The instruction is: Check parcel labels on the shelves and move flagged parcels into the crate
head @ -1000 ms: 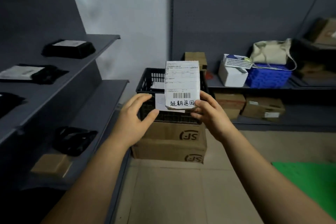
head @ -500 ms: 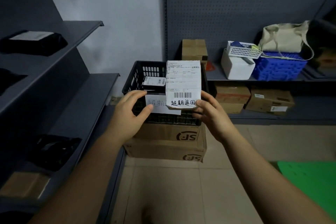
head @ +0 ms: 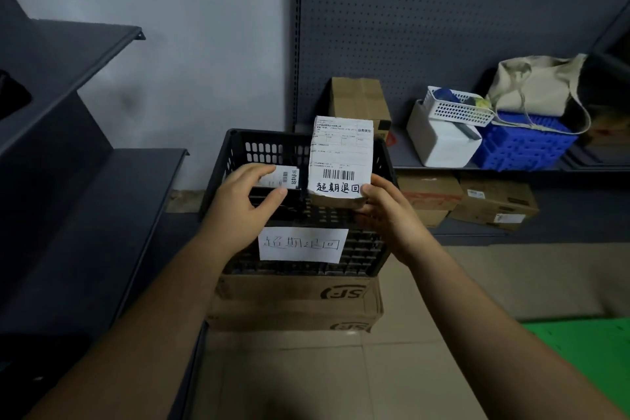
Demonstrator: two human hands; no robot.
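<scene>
My right hand (head: pixel 383 211) grips the lower edge of a small cardboard parcel (head: pixel 341 160) with a white barcode label and handwritten characters. I hold it upright over the right side of a black plastic crate (head: pixel 235 153). The crate has a white handwritten paper sign (head: pixel 303 244) on its front wall. My left hand (head: pixel 245 204) hovers over the crate's left side with relaxed, slightly bent fingers, holding nothing. Beside that hand, inside the crate, lies another labelled parcel (head: pixel 286 177).
The crate sits on two stacked cardboard boxes (head: pixel 296 303) on the tiled floor. Dark metal shelves (head: pixel 85 181) run along the left. A back shelf holds a brown box (head: pixel 359 99), white bins (head: pixel 443 140), a blue crate (head: pixel 525 147) and a cloth bag (head: pixel 538 85). A green mat (head: pixel 586 358) lies at the right.
The view has swung right and closer to the crate. The parcel has moved from in front of the crate to over its right side, and my left hand now hovers above the crate.
</scene>
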